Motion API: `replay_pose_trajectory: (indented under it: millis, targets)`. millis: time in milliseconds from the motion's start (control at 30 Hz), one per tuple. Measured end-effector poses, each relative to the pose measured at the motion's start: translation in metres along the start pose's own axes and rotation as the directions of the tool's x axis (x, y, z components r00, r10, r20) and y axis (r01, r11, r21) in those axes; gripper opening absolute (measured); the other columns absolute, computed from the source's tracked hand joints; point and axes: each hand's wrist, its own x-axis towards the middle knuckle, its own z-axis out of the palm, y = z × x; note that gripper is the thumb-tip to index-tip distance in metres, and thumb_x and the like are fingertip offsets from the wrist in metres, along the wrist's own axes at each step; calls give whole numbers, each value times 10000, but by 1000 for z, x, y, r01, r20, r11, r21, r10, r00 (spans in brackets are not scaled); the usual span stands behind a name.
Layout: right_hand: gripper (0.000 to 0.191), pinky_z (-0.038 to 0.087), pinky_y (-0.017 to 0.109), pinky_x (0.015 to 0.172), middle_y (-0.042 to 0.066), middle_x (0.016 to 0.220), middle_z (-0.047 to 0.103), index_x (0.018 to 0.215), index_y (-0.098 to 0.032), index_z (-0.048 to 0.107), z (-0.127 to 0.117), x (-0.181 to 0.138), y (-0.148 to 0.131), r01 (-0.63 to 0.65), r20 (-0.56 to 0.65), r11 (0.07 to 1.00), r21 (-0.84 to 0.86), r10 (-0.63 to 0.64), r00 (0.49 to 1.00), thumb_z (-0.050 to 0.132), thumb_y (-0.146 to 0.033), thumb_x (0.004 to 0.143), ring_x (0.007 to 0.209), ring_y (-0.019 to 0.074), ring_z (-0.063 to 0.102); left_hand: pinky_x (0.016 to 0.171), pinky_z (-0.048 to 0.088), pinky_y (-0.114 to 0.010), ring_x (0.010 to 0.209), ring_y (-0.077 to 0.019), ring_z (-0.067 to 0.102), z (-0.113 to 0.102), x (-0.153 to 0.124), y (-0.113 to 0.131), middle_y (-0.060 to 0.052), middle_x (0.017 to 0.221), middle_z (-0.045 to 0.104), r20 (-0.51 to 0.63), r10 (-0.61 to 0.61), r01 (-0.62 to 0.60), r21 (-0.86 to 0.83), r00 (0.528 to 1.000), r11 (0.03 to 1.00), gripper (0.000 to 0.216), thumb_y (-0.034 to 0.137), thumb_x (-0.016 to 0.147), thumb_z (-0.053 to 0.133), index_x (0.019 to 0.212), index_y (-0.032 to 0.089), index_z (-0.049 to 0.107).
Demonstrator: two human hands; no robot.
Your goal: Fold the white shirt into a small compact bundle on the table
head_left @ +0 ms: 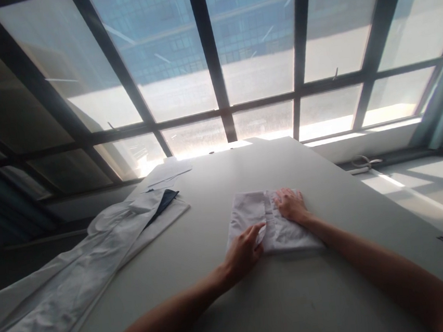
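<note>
A folded white garment lies on the pale table, a little beyond the middle. My right hand rests flat on its right half with fingers spread. My left hand is at the garment's near edge, fingers curled and pinching the cloth near the middle fold.
A long white garment with a dark collar lining is spread over the table's left side and hangs off the near-left corner. Sheets of paper lie at the far left. Large windows stand behind the table. A cable lies on the sill at right.
</note>
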Motion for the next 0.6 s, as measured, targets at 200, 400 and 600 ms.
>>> replay_pose_trajectory:
  millis: [200,400,600]
  targets:
    - [520,197,558,1244,129,1623,450,1496,-229,555,2,3,3,-3,15,1000,-24,4,1000,339,-442,1074,1516,275,352,1013,537,-382,1180,-269,654,12,8,8,-118,1322,662,110,25,-39,123,994,992,555,151,953,524,1501,217,466]
    - [515,195,564,1246,117,1622,454,1500,-246,552,5,5,6,4,13,999,-37,-3,1000,340,-455,1080,1515,274,351,991,525,-410,1128,-292,647,4,-1,21,-139,1229,684,126,46,-80,280,991,957,523,189,1007,502,1527,184,456]
    - [502,192,561,1250,114,1605,477,1480,-244,569,6,6,8,17,3,1000,-25,-17,1000,341,-450,1084,1503,273,368,1219,320,-534,1403,-330,496,-26,-12,5,-130,1486,585,203,257,-315,347,945,883,504,192,973,605,1472,230,543]
